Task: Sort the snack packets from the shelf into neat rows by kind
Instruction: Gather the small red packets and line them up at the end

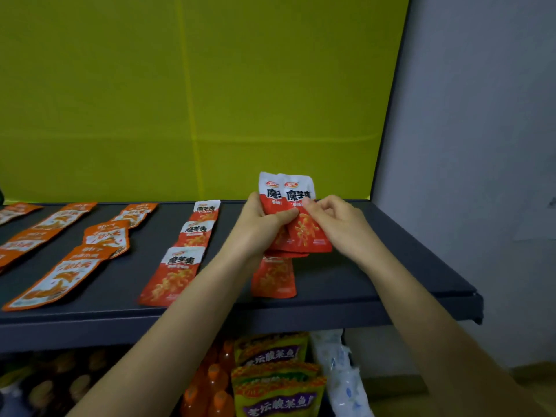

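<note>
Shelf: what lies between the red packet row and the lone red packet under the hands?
In the head view, only bare dark shelf and the left forearm crossing above it separate the red packet row from the lone red packet.

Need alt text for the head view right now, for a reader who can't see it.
Both hands, left hand and right hand, hold a fan of red snack packets above a dark shelf. Orange packets and red ones lie in rows.

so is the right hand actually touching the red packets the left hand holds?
Touching. The head view shows the right hand with its fingertips pinching the front packet of the red packets, while the left hand presses its thumb across the same bunch.
</note>
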Tool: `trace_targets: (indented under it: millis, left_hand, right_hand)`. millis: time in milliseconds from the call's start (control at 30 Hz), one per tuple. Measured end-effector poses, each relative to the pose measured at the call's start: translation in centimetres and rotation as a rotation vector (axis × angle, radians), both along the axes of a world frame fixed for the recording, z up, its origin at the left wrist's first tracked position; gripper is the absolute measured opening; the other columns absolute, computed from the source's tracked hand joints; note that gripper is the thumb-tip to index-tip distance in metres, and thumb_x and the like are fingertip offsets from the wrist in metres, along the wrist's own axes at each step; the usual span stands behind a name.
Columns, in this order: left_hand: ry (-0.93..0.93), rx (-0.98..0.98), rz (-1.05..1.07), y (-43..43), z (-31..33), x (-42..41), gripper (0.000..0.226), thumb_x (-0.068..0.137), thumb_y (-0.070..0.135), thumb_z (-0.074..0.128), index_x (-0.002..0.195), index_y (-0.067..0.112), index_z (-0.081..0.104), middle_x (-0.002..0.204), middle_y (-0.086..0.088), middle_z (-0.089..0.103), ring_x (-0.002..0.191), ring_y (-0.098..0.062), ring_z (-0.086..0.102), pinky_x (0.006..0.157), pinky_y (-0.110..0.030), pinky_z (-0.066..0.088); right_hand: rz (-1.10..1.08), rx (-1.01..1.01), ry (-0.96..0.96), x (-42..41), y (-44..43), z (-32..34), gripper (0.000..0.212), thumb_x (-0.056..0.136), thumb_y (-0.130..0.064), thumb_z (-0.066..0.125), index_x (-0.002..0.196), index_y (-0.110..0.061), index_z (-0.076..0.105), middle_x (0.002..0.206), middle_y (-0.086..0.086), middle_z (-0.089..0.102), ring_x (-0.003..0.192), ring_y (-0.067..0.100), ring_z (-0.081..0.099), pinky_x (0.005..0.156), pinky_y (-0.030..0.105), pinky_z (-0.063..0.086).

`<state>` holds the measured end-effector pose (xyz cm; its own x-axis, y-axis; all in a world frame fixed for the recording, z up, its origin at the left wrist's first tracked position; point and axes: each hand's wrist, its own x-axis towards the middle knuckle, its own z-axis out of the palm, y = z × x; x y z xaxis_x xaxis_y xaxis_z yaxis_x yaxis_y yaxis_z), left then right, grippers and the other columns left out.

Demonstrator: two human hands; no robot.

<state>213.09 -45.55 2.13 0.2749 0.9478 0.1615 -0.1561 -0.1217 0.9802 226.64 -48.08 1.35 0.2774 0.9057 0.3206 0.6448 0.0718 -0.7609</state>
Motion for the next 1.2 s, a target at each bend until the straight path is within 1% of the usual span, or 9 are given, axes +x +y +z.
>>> trace_targets:
  millis: [100,200,267,467,600,733,900,1100,1200]
  left_hand:
    - [0.004,-0.032,0.003,0.6,0.2,3.2,0.022,0.084,0.009,0.065,0.1,0.016,0.051,0.087,-0.001,0.065,0.075,-0.017,0.064,0.073,-0.039,0.057]
    - [-0.047,-0.12,-0.018,1.0,0.9,4.6,0.016,0.089,0.009,0.059,0.104,0.01,0.054,0.076,-0.003,0.068,0.056,-0.01,0.066,0.056,-0.028,0.057]
    - [-0.081,-0.167,-0.01,1.3,1.2,4.5,0.007,0.091,0.007,0.054,0.096,0.011,0.052,0.074,-0.008,0.068,0.048,-0.01,0.067,0.046,-0.025,0.056]
    - [-0.104,-0.313,0.199,2.1,1.2,3.0,0.009,0.09,0.01,0.048,0.085,0.006,0.053,0.061,-0.008,0.063,0.035,-0.011,0.06,0.035,-0.021,0.049]
    - [0.003,-0.339,0.25,2.3,0.7,3.2,0.014,0.089,0.013,0.049,0.076,0.01,0.051,0.065,-0.004,0.057,0.042,-0.013,0.058,0.04,-0.021,0.048]
    - [0.14,-0.295,0.237,2.8,0.1,3.5,0.011,0.089,0.014,0.052,0.078,0.012,0.054,0.065,-0.004,0.057,0.05,-0.014,0.056,0.047,-0.025,0.047]
    - [0.183,-0.246,0.215,2.9,-0.8,3.3,0.015,0.088,0.017,0.057,0.102,0.011,0.058,0.072,-0.003,0.062,0.055,-0.013,0.062,0.051,-0.026,0.05]
    - [0.196,-0.175,0.145,2.3,-0.9,4.2,0.003,0.091,0.015,0.054,0.092,0.014,0.057,0.077,-0.003,0.064,0.066,-0.016,0.063,0.059,-0.031,0.054]
    - [0.173,-0.142,0.1,1.8,-1.0,5.3,0.004,0.092,0.014,0.054,0.091,0.013,0.057,0.074,-0.002,0.064,0.056,-0.01,0.064,0.05,-0.029,0.056]
  right_hand:
    - [0.052,0.041,0.151,3.0,1.4,0.1,0.031,0.085,-0.05,0.056,0.083,-0.018,0.055,0.094,0.008,0.069,0.085,0.021,0.066,0.079,0.035,0.054]
    - [0.09,0.098,0.327,6.1,2.7,1.2,0.019,0.089,-0.032,0.059,0.083,-0.017,0.051,0.078,0.002,0.063,0.065,0.011,0.059,0.058,0.019,0.05]
    - [0.031,0.105,0.36,8.4,4.6,1.4,0.021,0.088,-0.031,0.061,0.094,-0.013,0.053,0.084,0.004,0.065,0.072,0.015,0.062,0.068,0.027,0.052]
    - [-0.132,-0.139,0.116,12.0,11.2,-2.3,0.028,0.083,-0.039,0.064,0.074,-0.012,0.059,0.109,0.021,0.068,0.104,0.037,0.062,0.09,0.043,0.05]
    - [-0.212,-0.223,-0.024,12.0,12.6,-3.6,0.031,0.085,-0.044,0.056,0.084,-0.012,0.059,0.112,0.017,0.066,0.104,0.035,0.06,0.07,0.029,0.038]
    - [-0.298,-0.263,-0.09,11.0,13.2,-3.4,0.048,0.088,-0.044,0.054,0.118,-0.007,0.059,0.127,0.017,0.056,0.117,0.036,0.052,0.084,0.035,0.044]
    - [-0.304,-0.246,-0.251,10.7,13.4,-3.7,0.051,0.09,-0.044,0.051,0.12,-0.003,0.056,0.127,0.019,0.056,0.118,0.037,0.051,0.088,0.038,0.045]
    - [-0.287,-0.196,-0.302,10.9,12.0,-2.9,0.055,0.097,-0.044,0.033,0.128,-0.001,0.045,0.131,0.018,0.047,0.12,0.038,0.048,0.092,0.041,0.041]
    - [-0.106,-0.121,-0.204,11.2,10.3,-1.7,0.061,0.097,-0.05,0.019,0.108,-0.008,0.062,0.117,0.014,0.06,0.107,0.033,0.056,0.093,0.04,0.04]
